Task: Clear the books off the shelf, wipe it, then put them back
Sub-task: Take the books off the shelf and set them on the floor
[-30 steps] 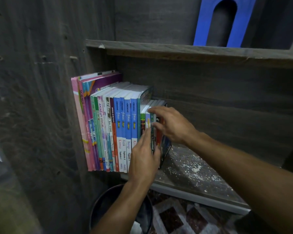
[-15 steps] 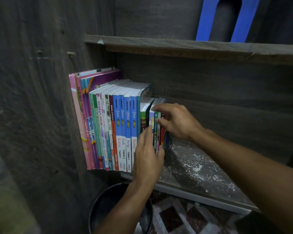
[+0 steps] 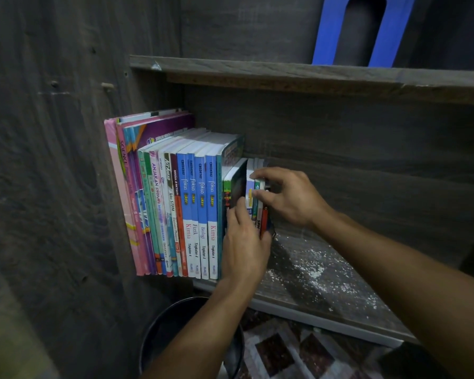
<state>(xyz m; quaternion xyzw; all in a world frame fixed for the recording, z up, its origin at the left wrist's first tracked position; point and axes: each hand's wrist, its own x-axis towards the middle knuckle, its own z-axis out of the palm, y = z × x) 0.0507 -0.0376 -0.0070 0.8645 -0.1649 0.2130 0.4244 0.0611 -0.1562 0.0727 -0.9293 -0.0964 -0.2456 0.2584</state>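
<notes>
Open shelf (image 3: 326, 272) right of books (image 3: 192, 209); board (image 3: 285, 75) overhead.

A round black bin (image 3: 173, 324) stood on the floor. Just right of the bin lay brown-and-white patterned tiles (image 3: 274, 354). High above the bin, a blue arched piece (image 3: 393, 28) stood upright.
</notes>
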